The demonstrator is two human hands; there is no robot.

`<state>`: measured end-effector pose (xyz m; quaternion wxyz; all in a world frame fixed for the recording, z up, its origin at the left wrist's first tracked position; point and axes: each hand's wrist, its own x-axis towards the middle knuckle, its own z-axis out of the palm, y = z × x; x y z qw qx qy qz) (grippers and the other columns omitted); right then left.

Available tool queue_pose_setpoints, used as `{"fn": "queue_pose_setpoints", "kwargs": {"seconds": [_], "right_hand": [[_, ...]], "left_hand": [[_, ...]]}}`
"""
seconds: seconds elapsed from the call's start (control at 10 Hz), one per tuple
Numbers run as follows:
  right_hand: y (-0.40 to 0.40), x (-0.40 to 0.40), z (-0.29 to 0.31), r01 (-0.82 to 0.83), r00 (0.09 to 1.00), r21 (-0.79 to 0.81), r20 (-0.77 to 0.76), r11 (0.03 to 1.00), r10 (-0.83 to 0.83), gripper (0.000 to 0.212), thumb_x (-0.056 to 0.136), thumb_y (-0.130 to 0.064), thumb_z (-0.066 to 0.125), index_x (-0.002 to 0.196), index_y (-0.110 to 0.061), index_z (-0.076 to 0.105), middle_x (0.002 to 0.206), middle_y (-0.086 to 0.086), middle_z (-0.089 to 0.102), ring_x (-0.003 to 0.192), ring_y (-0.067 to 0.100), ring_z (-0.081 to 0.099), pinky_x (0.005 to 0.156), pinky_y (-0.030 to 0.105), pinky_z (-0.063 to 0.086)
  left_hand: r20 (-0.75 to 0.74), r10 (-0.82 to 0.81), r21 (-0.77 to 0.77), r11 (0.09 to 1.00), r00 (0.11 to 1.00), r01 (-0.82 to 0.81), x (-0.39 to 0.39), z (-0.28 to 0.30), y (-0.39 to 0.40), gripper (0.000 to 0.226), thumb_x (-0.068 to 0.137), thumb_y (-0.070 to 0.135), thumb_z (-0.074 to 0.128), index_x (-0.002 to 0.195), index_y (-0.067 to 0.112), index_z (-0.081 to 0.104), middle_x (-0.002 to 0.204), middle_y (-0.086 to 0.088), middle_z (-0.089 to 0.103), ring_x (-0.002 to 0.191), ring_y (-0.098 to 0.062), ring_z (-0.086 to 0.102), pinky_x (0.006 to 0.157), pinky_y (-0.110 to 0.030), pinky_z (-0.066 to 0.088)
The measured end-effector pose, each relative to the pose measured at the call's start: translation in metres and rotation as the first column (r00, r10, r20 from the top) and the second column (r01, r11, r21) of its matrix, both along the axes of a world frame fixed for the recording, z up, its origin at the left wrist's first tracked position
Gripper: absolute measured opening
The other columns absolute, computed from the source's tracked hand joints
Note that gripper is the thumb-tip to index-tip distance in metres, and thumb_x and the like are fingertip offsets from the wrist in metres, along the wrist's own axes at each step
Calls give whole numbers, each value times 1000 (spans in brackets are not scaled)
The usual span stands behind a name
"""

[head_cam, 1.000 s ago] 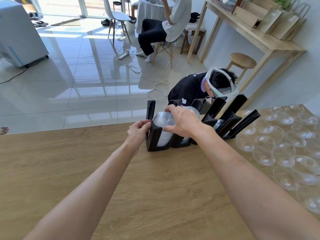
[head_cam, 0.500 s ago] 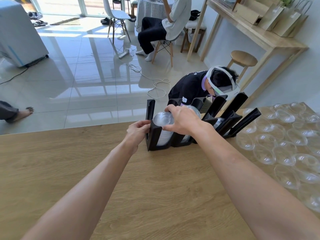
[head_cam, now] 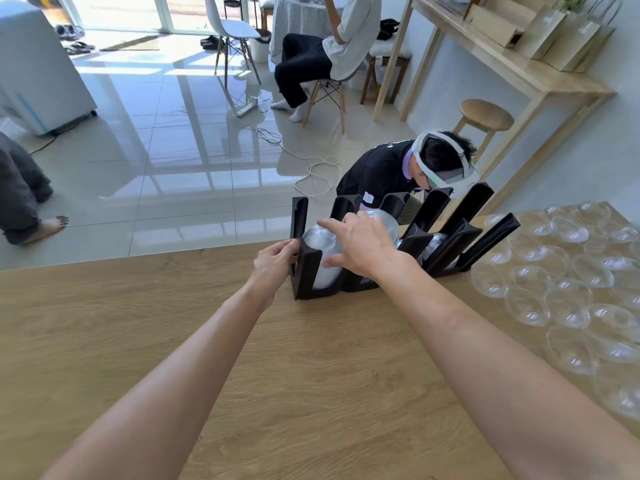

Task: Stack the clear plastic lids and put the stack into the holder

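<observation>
Clear plastic lids [head_cam: 320, 252] in the holder's [head_cam: 306, 271] leftmost slot: light, thin, slippery, crush-prone; best taken by the rim; left hand [head_cam: 275, 263] gripping the holder's left wall, right hand [head_cam: 360, 245] spread, fingers released.

Matt black plastic holder [head_cam: 306, 271], glossy clear plastic lids [head_cam: 568, 306], smooth grained wood table [head_cam: 311, 358], floor tiles [head_cam: 166, 150] shining.

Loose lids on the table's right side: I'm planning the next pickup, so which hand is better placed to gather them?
Probably the right hand. It is open over the stack in the holder, nearer the loose lids. The left hand grips the holder's left wall, steadying it.
</observation>
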<state>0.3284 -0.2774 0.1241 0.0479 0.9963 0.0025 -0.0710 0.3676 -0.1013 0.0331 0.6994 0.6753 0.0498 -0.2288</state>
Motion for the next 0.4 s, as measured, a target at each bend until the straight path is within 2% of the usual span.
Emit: {"fn": "queue_pose_setpoints", "kwargs": {"seconds": [0.1,0.2,0.3,0.4], "right_hand": [[1,-2,-3,12,999,-17,38,1000,-11,85,83,-67,69,153,-35,34,129,7,61,125,29,50,103,44,37],[2,-3,-4,22,997,5,77,1000,-22,86,81,-66,71,150,-29,35,127,6,63,123,29,51,101,44,39],[1,-6,-5,7,995,35,99,999,-11,83,82,-64,71,150,-29,39,131,6,57,128,28,47,104,43,37],[0,-11,-2,13,994,80,107,997,-22,85,84,-62,71,154,-28,37,138,6,50,138,30,40,112,45,33]], "left_hand": [[10,24,-12,1000,1000,-24,-1,-1,-1,24,102,33,61,114,17,75,104,2,79,93,-5,73,62,-9,50],[14,43,7,999,999,-43,-4,2,1,20,102,30,61,111,16,72,107,0,77,101,-12,72,69,-15,50],[28,17,44,999,999,-18,-1,-1,5,22,102,33,61,113,17,72,111,1,76,107,-14,71,84,-25,52],[91,2,152,988,996,-16,0,-4,9,24,102,36,59,113,20,73,109,7,75,109,-12,68,100,-33,51]]}}
